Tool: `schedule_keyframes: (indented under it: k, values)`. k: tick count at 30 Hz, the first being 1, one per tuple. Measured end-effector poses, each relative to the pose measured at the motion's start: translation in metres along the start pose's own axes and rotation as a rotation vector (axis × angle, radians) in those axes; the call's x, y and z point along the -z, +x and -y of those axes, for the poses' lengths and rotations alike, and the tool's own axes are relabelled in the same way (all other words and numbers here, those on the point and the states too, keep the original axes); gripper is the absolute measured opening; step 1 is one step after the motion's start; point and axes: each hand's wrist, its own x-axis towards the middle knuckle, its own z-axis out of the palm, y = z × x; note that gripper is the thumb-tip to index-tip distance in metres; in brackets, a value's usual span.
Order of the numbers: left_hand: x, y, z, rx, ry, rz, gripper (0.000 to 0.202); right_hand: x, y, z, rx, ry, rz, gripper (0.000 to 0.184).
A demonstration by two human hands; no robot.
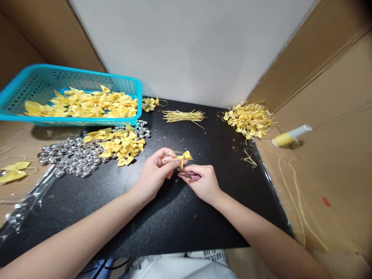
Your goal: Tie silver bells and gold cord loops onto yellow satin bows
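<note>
My left hand point(159, 166) pinches a yellow ribbon bow point(186, 156) with a loop of gold cord arching above the fingers. Close beside it, my right hand point(205, 180) is closed around a small metal cutting tool point(186, 174), with pinkish handle parts showing in the palm; its exact kind is hard to make out. The tool's tip lies just below the bow, and I cannot tell if they touch. To the left of my hands lies a pile of yellow bows point(124, 143) beside many silver beads point(74, 157).
A turquoise basket point(139, 93) of yellow bows stands at the back left. Gold cord pieces point(183, 116) lie at the table's back. Finished-looking looped bows point(250, 120) are heaped at the back right, near a ribbon-wrapped tube point(290, 135). Cord scraps point(249, 159) litter the black table point(226, 232).
</note>
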Motion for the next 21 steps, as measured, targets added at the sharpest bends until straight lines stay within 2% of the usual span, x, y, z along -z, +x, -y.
schedule_keyframes:
  k: [2, 4, 5, 8, 9, 10, 12, 15, 18, 21]
  values:
    - [0.001, 0.0, 0.001, 0.003, -0.005, 0.015, 0.028, 0.006, 0.001, 0.001, 0.039, 0.029, 0.003, 0.018]
    - [0.002, 0.0, 0.0, -0.005, -0.008, -0.002, 0.028, 0.022, 0.004, 0.001, 0.018, 0.052, -0.07, 0.021]
    - [0.003, 0.0, 0.0, -0.008, -0.005, -0.018, 0.028, 0.034, 0.007, 0.0, -0.012, 0.042, -0.167, 0.022]
    - [0.003, -0.001, -0.003, -0.022, 0.029, -0.046, 0.029, 0.08, 0.016, -0.01, -0.101, -0.101, -0.679, 0.028]
    - [0.002, -0.003, -0.004, -0.028, 0.046, -0.041, 0.029, 0.097, 0.019, -0.015, -0.117, -0.198, -0.788, 0.028]
    - [0.001, -0.004, -0.005, -0.036, 0.063, -0.032, 0.029, 0.112, 0.021, -0.019, -0.144, -0.314, -0.814, 0.025]
    - [0.0, -0.007, -0.006, -0.059, 0.088, -0.009, 0.028, 0.137, 0.024, -0.026, -0.224, -0.449, -0.758, 0.019]
    - [-0.001, -0.012, -0.007, -0.106, 0.122, 0.034, 0.024, 0.157, 0.024, -0.031, -0.294, -0.503, -0.725, 0.025]
    - [0.0, -0.015, -0.004, -0.142, 0.167, 0.073, 0.019, 0.158, 0.022, -0.03, -0.295, -0.558, -0.717, 0.028]
    - [0.001, -0.016, -0.001, -0.204, 0.239, 0.101, 0.016, 0.145, 0.021, -0.024, -0.191, -0.507, -0.718, 0.038]
